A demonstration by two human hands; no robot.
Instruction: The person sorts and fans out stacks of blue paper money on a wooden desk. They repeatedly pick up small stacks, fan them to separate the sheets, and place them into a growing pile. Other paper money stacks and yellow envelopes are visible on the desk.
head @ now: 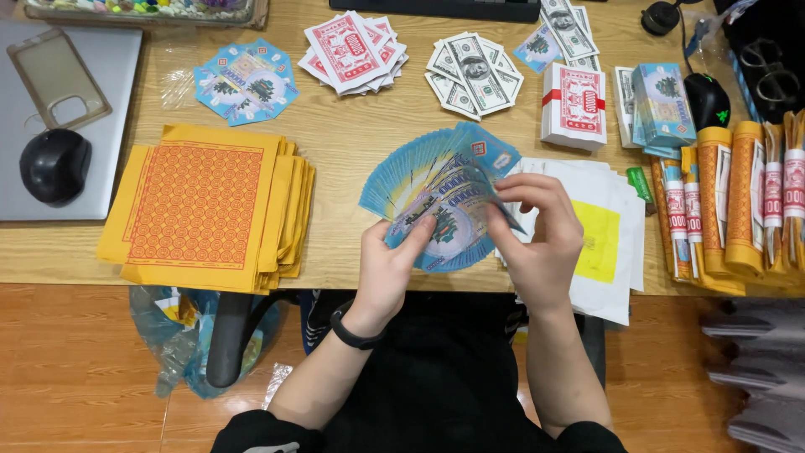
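On the wooden desk (352, 143) three fanned note rosettes already lie far, while both hands, left hand (387, 270) and right hand (541, 239), pinch a half-spread blue paper-note fan (436, 189), bundles (662, 105) untouched right.

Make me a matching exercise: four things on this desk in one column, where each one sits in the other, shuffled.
1. blue fanned notes
2. yellow paper stack
3. black mouse
4. red-banded white bundle

A. on the grey laptop, far left
B. held by left hand and right hand
C. upper right of centre
D. left of the hands

Pairs: 1-B, 2-D, 3-A, 4-C
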